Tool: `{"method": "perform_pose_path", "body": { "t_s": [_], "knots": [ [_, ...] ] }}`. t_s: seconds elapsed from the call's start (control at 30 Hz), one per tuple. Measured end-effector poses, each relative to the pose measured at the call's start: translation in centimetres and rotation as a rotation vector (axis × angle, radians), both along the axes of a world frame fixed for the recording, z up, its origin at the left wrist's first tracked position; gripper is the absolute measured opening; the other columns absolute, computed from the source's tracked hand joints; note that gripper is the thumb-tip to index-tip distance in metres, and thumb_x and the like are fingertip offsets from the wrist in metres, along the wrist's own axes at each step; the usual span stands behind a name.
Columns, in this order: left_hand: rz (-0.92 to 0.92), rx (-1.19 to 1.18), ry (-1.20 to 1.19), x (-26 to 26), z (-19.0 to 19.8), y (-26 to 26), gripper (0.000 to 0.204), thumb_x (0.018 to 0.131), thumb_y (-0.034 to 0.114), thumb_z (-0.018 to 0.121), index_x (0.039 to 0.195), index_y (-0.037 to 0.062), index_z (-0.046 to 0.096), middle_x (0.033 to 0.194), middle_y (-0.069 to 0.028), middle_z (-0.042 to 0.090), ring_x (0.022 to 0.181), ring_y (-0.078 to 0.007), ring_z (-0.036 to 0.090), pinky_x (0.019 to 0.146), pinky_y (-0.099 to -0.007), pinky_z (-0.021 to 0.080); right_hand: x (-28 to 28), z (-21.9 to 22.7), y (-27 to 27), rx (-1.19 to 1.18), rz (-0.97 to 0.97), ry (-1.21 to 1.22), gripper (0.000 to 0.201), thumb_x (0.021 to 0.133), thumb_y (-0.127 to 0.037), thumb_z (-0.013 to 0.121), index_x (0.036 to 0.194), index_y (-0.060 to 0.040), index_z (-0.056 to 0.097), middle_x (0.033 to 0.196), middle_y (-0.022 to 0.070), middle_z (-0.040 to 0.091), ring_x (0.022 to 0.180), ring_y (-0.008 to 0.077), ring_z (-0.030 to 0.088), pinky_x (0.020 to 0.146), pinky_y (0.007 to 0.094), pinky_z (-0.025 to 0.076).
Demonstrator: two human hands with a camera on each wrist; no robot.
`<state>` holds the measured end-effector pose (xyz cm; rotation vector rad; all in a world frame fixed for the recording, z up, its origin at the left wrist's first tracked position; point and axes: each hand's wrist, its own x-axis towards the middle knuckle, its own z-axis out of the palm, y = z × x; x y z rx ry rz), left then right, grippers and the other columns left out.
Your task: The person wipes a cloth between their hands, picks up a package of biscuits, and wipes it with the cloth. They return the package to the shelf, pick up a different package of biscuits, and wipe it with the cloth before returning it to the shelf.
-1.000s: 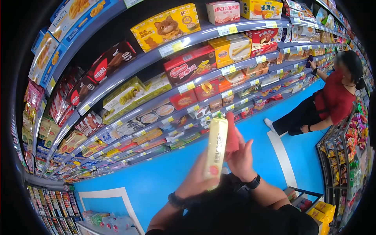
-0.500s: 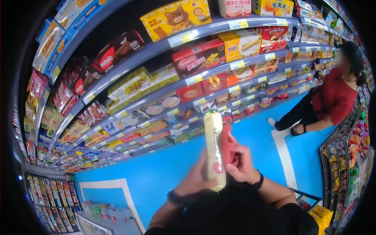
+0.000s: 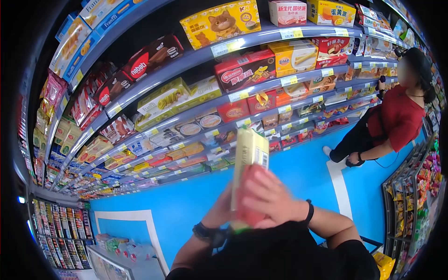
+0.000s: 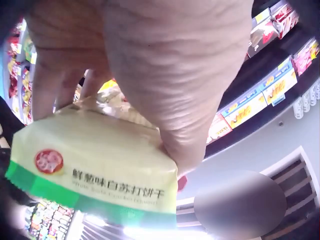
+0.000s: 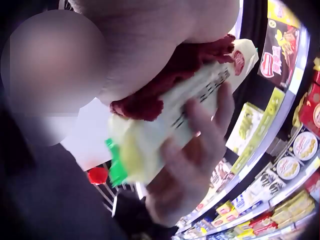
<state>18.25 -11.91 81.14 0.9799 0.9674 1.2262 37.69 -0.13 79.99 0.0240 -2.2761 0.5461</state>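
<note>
A pale yellow cracker pack with green ends is held upright before the chest in the head view. My left hand grips it from the left, its thumb and fingers on opposite sides in the left wrist view. That view shows the pack's red logo and black lettering close up. Against the pack's right face my right hand holds a red cloth, fingers blurred over it. The right wrist view shows the dark red cloth bunched between the right palm and the pack, left fingers beneath.
Shelves of boxed biscuits curve along the left and front. A person in a red top stands in the aisle to the right, near a snack rack. Bottles sit on a cabinet at lower left; a yellow bag is at lower right.
My right hand has moved left with the cloth, from beside the pack to over its face. The pack has turned, showing another side with a barcode. The head view has shifted slightly.
</note>
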Motion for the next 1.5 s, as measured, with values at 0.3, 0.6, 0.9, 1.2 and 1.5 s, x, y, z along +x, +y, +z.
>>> {"method": "perform_pose_path", "body": {
  "t_s": [0.3, 0.6, 0.9, 1.2, 1.5],
  "knots": [
    [-0.134, 0.012, -0.192, 0.6, 0.0, -1.7, 0.126, 0.075, 0.057, 0.089, 0.166, 0.0064, 0.018, 0.159, -0.0125, 0.043, 0.144, -0.0254, 0.045, 0.118, -0.0446, 0.038, -1.4, 0.9, 4.2, -0.318, -0.188, 0.111, 0.094, 0.095, -0.056, 0.065, 0.159, 0.0029, 0.032, 0.163, 0.0299, 0.034, 0.152, 0.0511, 0.032, 0.123, 0.0595, 0.026],
    [-0.139, -0.067, -0.132, -0.4, 1.0, -2.9, 0.125, 0.078, 0.057, 0.086, 0.166, 0.0025, 0.016, 0.167, -0.0131, 0.031, 0.154, -0.0255, 0.032, 0.124, -0.0445, 0.030, -2.1, 1.9, 3.9, -0.032, -0.161, 0.080, 0.074, 0.090, -0.055, 0.071, 0.146, -0.0079, 0.056, 0.155, 0.0241, 0.048, 0.146, 0.0467, 0.042, 0.118, 0.0600, 0.035],
    [-0.225, -0.150, -0.295, -1.1, 0.6, -5.1, 0.126, 0.075, 0.059, 0.086, 0.165, -0.0021, 0.021, 0.162, -0.0127, 0.038, 0.148, -0.0229, 0.039, 0.121, -0.0406, 0.031, -1.3, 0.9, 8.8, -1.099, 0.485, -0.242, 0.066, 0.101, -0.050, 0.062, 0.142, 0.0000, 0.053, 0.124, 0.0119, 0.066, 0.109, 0.0198, 0.066, 0.090, 0.0343, 0.054],
    [-0.090, -0.147, -0.297, -3.4, -0.1, -4.9, 0.125, 0.072, 0.045, 0.087, 0.164, -0.0061, 0.020, 0.161, -0.0202, 0.040, 0.148, -0.0279, 0.042, 0.122, -0.0406, 0.032, -4.9, -0.2, 6.5, -0.600, -0.007, -0.043, 0.058, 0.101, -0.046, 0.063, 0.135, 0.0007, 0.061, 0.088, 0.0090, 0.071, 0.077, 0.0224, 0.070, 0.077, 0.0355, 0.055],
    [-0.190, -0.130, -0.431, -11.9, -3.1, -6.4, 0.121, 0.077, 0.057, 0.083, 0.163, -0.0043, 0.024, 0.161, -0.0141, 0.038, 0.149, -0.0258, 0.036, 0.123, -0.0421, 0.026, -12.2, -0.9, 6.2, -0.961, 0.139, -0.089, 0.046, 0.105, -0.038, 0.058, 0.129, 0.0019, 0.060, 0.076, 0.0029, 0.068, 0.064, 0.0087, 0.063, 0.062, 0.0271, 0.049]
  ]
}}
